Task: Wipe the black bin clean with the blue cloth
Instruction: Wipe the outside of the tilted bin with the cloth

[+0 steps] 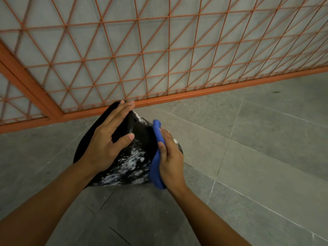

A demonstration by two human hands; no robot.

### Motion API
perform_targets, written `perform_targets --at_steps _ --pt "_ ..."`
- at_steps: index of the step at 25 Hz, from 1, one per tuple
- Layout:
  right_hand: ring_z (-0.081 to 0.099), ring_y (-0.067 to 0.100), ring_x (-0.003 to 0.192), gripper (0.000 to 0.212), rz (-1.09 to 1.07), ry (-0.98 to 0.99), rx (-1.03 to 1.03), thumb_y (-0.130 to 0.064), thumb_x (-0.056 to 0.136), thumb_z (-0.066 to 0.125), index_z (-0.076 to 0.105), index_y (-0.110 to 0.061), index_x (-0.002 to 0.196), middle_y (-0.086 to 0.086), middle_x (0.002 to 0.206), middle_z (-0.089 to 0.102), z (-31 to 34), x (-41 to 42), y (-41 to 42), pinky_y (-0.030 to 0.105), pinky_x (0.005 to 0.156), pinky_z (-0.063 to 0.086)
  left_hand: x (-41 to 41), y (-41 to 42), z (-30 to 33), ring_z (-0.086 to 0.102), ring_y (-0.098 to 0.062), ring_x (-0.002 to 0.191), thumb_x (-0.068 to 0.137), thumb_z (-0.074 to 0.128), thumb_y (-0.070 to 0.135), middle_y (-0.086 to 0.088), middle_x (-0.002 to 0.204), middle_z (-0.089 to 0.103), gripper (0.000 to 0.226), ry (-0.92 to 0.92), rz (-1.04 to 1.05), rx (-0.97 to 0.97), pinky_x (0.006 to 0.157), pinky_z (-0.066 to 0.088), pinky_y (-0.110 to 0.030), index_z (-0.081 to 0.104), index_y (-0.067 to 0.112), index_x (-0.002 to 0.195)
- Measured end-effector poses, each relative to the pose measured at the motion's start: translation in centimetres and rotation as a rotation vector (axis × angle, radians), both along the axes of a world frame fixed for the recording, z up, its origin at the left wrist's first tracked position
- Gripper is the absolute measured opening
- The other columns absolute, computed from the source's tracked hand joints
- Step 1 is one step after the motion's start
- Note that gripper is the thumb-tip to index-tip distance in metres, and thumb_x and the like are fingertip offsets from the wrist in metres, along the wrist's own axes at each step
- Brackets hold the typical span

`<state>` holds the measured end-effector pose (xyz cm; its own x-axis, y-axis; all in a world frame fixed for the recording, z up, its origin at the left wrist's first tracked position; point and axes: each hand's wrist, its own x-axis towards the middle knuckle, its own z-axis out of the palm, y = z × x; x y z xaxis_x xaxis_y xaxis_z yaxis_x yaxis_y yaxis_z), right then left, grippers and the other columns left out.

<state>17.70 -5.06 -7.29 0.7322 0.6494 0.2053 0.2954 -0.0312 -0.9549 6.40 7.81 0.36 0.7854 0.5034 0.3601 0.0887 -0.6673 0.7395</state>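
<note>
A black bin (131, 162) lies tipped on the grey floor in the middle of the head view, its side streaked with white marks. My left hand (108, 139) rests flat on top of the bin, fingers straight and spread toward its far end. My right hand (170, 157) presses a bunched blue cloth (157, 167) against the bin's right side, with the thumb over the cloth and the fingers along it. The bin's far end is hidden under my left fingers.
An orange metal mesh fence (159, 55) with a thick bottom rail (213, 90) runs just behind the bin. Grey floor tiles (257, 148) spread to the right and toward me.
</note>
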Motion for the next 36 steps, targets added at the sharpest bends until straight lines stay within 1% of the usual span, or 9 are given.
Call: perform_targets --at_steps 2,5,10,14,18,23,29,32,36 --pt "0.031 0.006 0.135 0.038 -0.062 0.106 -0.015 -0.016 0.096 0.043 0.041 -0.022 0.133 -0.013 0.139 0.039 -1.1 -0.2 -1.1 0.029 0.112 0.025 -0.5 0.0 0.1 0.018 -0.008 0.149 0.086 0.050 0.039 0.015 0.156 0.031 0.062 -0.012 0.000 -0.010 0.121 0.015 -0.026 0.034 0.028 0.145" --pt "0.031 -0.004 0.130 0.037 0.010 0.079 0.019 -0.014 0.095 0.043 0.041 -0.025 0.131 -0.022 0.134 0.038 -0.1 -1.0 -1.4 0.011 0.109 0.024 -0.7 0.0 -0.1 0.018 -0.010 0.149 0.087 0.050 0.039 0.011 0.156 0.031 0.063 0.000 -0.037 0.033 0.120 0.015 -0.024 0.034 0.024 0.146" --pt "0.046 0.011 0.125 0.035 -0.084 0.145 -0.085 -0.010 0.096 0.043 0.049 -0.013 0.130 0.000 0.135 0.049 -0.7 1.2 -1.2 -0.005 0.091 0.028 -0.3 0.1 0.1 0.018 -0.011 0.149 0.086 0.051 0.038 0.006 0.157 0.032 0.064 -0.009 -0.020 -0.017 0.121 0.015 -0.030 0.035 0.023 0.146" --pt "0.034 -0.018 0.120 0.038 -0.010 0.085 -0.057 -0.013 0.095 0.044 0.043 -0.022 0.132 -0.018 0.133 0.041 0.1 -0.7 -2.1 -0.004 0.096 0.022 -0.5 0.2 0.0 0.018 -0.010 0.149 0.086 0.051 0.037 0.012 0.156 0.032 0.062 -0.005 -0.052 0.004 0.120 0.015 -0.024 0.035 0.025 0.145" --pt "0.048 0.008 0.120 0.034 -0.068 0.119 -0.142 -0.014 0.097 0.042 0.050 -0.016 0.129 0.002 0.132 0.054 -0.7 2.0 -1.3 -0.007 0.085 0.027 -0.3 0.2 0.2 0.019 -0.010 0.149 0.085 0.052 0.036 0.012 0.156 0.034 0.062 -0.015 -0.042 -0.021 0.121 0.015 -0.028 0.037 0.027 0.144" --pt "0.039 -0.012 0.112 0.036 -0.026 0.087 -0.140 -0.014 0.096 0.043 0.047 -0.015 0.132 -0.012 0.129 0.046 -0.3 0.0 -2.7 -0.008 0.087 0.025 -0.5 0.3 0.1 0.019 -0.011 0.149 0.086 0.051 0.036 0.011 0.156 0.034 0.063 -0.002 -0.055 0.006 0.121 0.015 -0.029 0.037 0.023 0.145" --pt "0.050 0.018 0.122 0.035 -0.073 0.141 -0.212 -0.017 0.097 0.041 0.047 -0.017 0.132 0.007 0.133 0.053 -1.6 1.6 -3.1 0.014 0.094 0.038 -0.7 0.2 0.1 0.020 -0.013 0.149 0.087 0.051 0.037 0.007 0.157 0.034 0.063 -0.012 -0.058 0.021 0.121 0.016 -0.033 0.037 0.020 0.146" --pt "0.047 0.004 0.113 0.037 -0.014 0.050 -0.217 -0.017 0.097 0.042 0.046 -0.018 0.133 -0.005 0.127 0.052 -0.8 1.0 -2.9 -0.001 0.087 0.032 -0.7 0.2 -0.2 0.018 -0.015 0.150 0.089 0.052 0.045 0.002 0.157 0.033 0.066 0.004 -0.058 0.050 0.122 0.015 -0.034 0.035 0.018 0.146" --pt "0.058 0.020 0.108 0.029 -0.074 0.146 -0.224 -0.017 0.098 0.039 0.055 -0.020 0.122 0.002 0.112 0.062 -1.3 3.4 -2.0 0.008 0.073 0.037 -0.4 -0.4 -0.2 0.017 -0.015 0.150 0.091 0.049 0.057 0.003 0.158 0.032 0.072 -0.007 -0.066 0.041 0.121 0.015 -0.032 0.035 0.014 0.147"
